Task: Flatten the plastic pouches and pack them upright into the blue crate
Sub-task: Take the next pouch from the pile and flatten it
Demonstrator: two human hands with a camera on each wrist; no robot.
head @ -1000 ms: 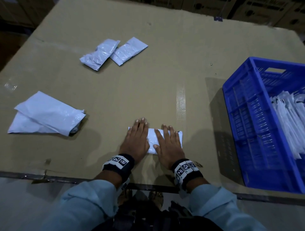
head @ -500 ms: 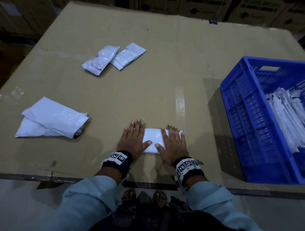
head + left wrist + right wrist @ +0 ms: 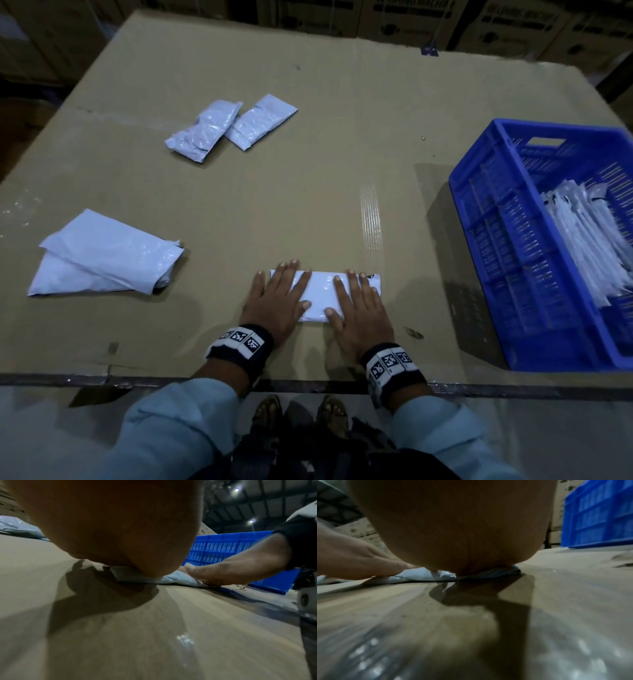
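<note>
A white plastic pouch [image 3: 322, 291] lies flat near the front edge of the cardboard-covered table [image 3: 342, 154]. My left hand [image 3: 279, 301] presses its left end with straight fingers. My right hand [image 3: 359, 308] presses its right end the same way. The wrist views show each palm [image 3: 120, 527] [image 3: 453, 527] bearing down on the pouch [image 3: 171, 578] [image 3: 419, 575]. The blue crate [image 3: 486, 240] stands at the right and holds several flattened pouches [image 3: 589, 233] upright. Two small pouches [image 3: 233, 126] lie at the far left. A larger folded pouch pile [image 3: 102, 253] lies at the left.
Stacked cardboard boxes [image 3: 411, 20] line the far side beyond the table. A strip of clear tape [image 3: 371, 219] runs across the cardboard just beyond the pressed pouch. The table's metal front edge [image 3: 102, 380] is close to my wrists, with my feet [image 3: 298, 414] below.
Both hands have slid apart along the pouch, left hand leftward and right hand rightward, baring more of its middle. The pouch stays in place on the table.
</note>
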